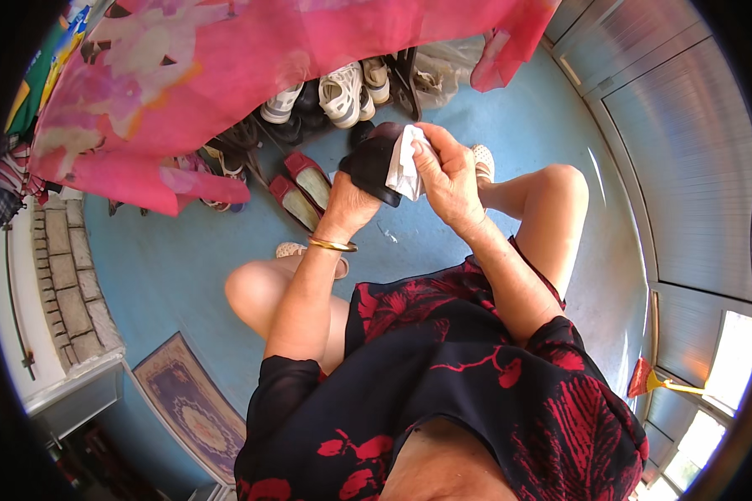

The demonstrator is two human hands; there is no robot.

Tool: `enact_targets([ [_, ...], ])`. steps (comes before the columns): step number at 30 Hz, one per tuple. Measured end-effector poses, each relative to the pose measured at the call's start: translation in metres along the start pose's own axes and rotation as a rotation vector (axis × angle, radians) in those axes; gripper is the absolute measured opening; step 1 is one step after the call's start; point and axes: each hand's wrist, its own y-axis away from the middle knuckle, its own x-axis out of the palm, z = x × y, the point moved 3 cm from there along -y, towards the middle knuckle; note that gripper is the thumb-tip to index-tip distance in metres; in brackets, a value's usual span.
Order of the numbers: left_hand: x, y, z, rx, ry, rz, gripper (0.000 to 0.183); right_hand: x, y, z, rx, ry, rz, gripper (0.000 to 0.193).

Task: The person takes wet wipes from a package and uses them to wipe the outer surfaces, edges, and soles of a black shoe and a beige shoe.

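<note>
Left hand (348, 203) clamped on the black shoe (374, 160), my right hand (444, 171) pinches the white cloth (404, 163); I judge firm, short strokes work best.

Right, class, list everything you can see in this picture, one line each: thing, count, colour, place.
Black shoe: one, black, held in the left hand.
White cloth: one, white, pressed on the shoe by the right hand.
Red flat shoes: two, red with pale insoles, on the floor beyond the hands.
White trainers: several, white, in the shoe pile at the top.
Pink fabric: one, pink with a floral print, hanging across the top left.
Rug: one, purple patterned, lower left.
Floor: blue.
Broom: one, red head, yellow handle, lower right.
Bangle: one, gold, left wrist.
Left hand: holds the shoe.
Right hand: holds the cloth.
</note>
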Motion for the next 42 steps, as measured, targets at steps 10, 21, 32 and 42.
enact_targets([
  [10, 0.029, 0.017, 0.013, -0.296, 1.027, 0.145, 0.053, 0.032, -0.004, 0.057, -0.542, 0.766, -0.037, 0.042],
  [21, 0.030, 0.017, -0.006, -0.347, 0.977, 0.073, 0.047, -0.024, 0.011, -0.023, -0.383, 1.002, -0.209, 0.034],
  [32, 0.036, 0.023, 0.031, -0.114, 1.355, 0.270, 0.044, 0.030, 0.022, 0.044, -0.608, 0.427, -0.168, 0.026],
  [42, 0.038, 0.036, 0.027, -0.405, 1.043, 0.179, 0.049, 0.011, 0.025, 0.050, -0.636, 0.417, -0.173, 0.027],
])
